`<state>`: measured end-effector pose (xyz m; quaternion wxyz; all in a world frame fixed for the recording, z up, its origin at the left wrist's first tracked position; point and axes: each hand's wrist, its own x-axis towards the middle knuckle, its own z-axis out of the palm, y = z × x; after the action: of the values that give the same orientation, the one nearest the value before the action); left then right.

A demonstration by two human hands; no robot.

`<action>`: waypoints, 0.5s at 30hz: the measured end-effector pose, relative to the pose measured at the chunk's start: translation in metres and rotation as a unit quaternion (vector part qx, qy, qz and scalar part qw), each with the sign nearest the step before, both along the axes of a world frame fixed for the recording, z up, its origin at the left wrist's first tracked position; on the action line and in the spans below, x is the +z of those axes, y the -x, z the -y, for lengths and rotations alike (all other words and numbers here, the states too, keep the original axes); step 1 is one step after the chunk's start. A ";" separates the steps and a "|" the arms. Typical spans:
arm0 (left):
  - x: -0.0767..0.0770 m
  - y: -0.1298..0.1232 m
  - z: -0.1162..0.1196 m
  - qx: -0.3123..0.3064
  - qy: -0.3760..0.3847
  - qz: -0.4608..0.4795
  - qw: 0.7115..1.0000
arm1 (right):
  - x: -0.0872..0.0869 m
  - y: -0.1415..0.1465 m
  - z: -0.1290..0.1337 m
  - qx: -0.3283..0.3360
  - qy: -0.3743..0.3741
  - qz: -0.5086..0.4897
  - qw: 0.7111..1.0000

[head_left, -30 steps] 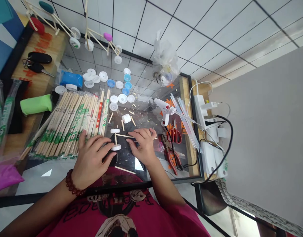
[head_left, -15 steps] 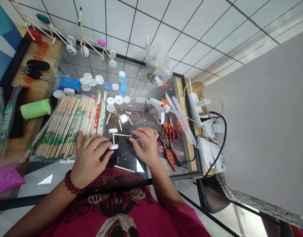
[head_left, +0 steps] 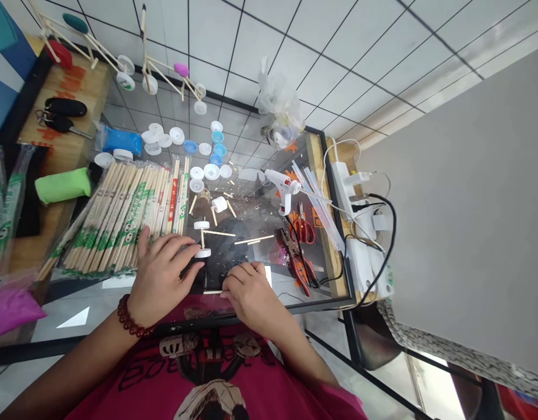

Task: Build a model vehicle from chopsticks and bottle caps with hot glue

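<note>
My left hand rests at the lower left with its fingers apart, the fingertips beside the lower white cap of a small wheeled stick frame. That frame has two white caps joined by a short stick, and a longer stick runs right from it. Near the table's front edge, my right hand has its fingers closed on the right end of a thin wooden stick. Several loose sticks lie above my right hand. A white cap piece with two stick legs stands further back.
Wrapped chopsticks cover the left side. White and blue caps lie behind. At right are a glue gun, red-handled pliers, scissors, glue sticks and power strips with cables.
My right hand has left the long stick of the wheeled frame and moved down to the stick near the front edge. Loose sticks it was covering now show. My left hand is nearly still.
</note>
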<state>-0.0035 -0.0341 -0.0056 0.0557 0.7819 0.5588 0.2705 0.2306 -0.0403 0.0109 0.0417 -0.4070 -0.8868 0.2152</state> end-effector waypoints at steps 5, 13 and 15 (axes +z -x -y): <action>0.000 0.000 0.000 0.010 0.011 0.006 1.000 | 0.007 -0.006 -0.026 -0.102 -0.041 -0.155 0.982; -0.004 0.002 -0.001 0.017 0.013 0.020 1.000 | 0.001 0.021 -0.055 -0.299 0.391 -0.552 0.673; -0.003 0.002 -0.001 0.015 -0.004 0.033 0.999 | -0.002 0.027 -0.054 -0.312 0.438 -0.576 0.615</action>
<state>-0.0053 -0.0331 -0.0083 0.0675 0.7642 0.5673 0.2994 0.2034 0.0136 0.0092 0.4253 -0.4212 -0.3004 0.7426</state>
